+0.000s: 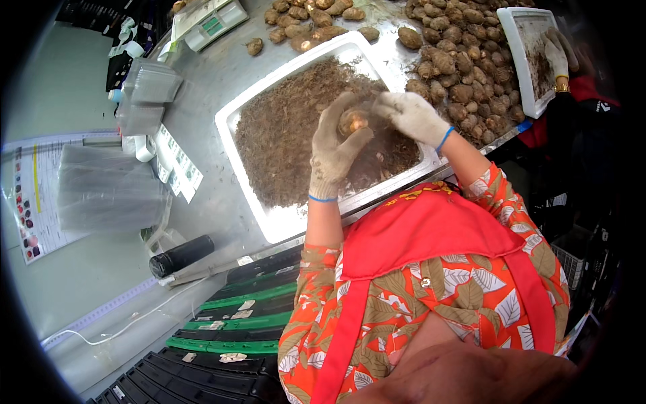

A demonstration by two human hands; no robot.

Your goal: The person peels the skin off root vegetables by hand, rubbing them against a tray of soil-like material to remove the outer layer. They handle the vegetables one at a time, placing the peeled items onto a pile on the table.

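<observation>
Over a white foam tray (235,151) strewn with brown root fibres and peelings (282,136), my left hand (333,149) holds a small taro corm (355,122). A pale orange end of the corm faces up between thumb and fingers. My right hand (415,118) is just to the right of the corm, its fingertips bent and blurred by motion. Whether those fingers grip anything is not clear. Both hands wear off-white knitted gloves with blue cuffs.
A large heap of taro (464,65) lies right of the tray, with more taro (315,20) beyond it. A scale (212,22), clear plastic boxes (146,91), label sheets (176,161) and a black roll (181,256) are left. At right, a co-worker's gloved hand (556,53) touches another foam tray (527,65).
</observation>
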